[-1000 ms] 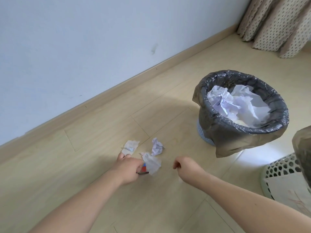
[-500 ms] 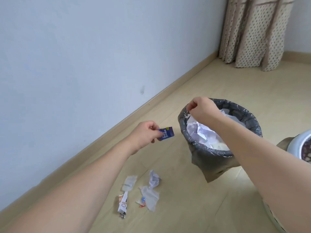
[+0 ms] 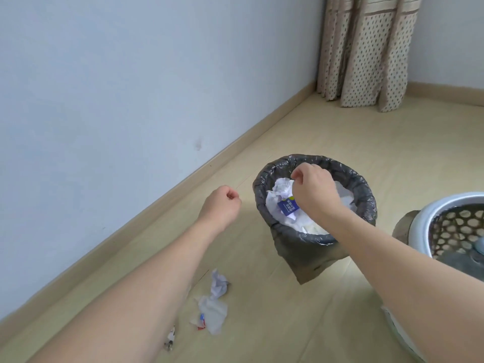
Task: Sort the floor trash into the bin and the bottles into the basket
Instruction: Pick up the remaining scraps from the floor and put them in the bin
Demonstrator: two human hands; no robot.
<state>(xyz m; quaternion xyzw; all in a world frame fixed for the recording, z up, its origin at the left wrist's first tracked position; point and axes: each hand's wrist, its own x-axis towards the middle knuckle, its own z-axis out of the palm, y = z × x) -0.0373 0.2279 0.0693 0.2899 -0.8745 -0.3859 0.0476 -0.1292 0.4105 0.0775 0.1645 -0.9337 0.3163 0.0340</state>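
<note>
The left hand [image 3: 222, 204] hangs in the air to the left of the bin [image 3: 264, 184], fingers curled into a loose fist with nothing in it. The right hand [image 3: 313, 191] is over the bin's mouth, fingers bent and thumb meeting fingertips near the far rim — whether anything is pinched there I cannot tell.

The bin wears a grey liner [image 3: 309, 260] that sags down its near side, and it is heaped with crumpled white paper [image 3: 281, 187]. A small blue card [image 3: 288, 207] lies on top of that paper, just beside the right hand's wrist, apart from both hands.

On the floor [image 3: 340, 132] near the left forearm there is a paper ball [image 3: 218, 284], a flattened white tissue [image 3: 213, 314] touching a red-and-blue scrap [image 3: 201, 320], and a little wrapper [image 3: 170, 339] partly hidden by the arm.

At the right edge stands the basket [image 3: 429, 213] — white rim, holed wall, something grey inside, too blurred to name. A dotted curtain [image 3: 366, 53] hangs in the far corner against the wall [image 3: 131, 87]
</note>
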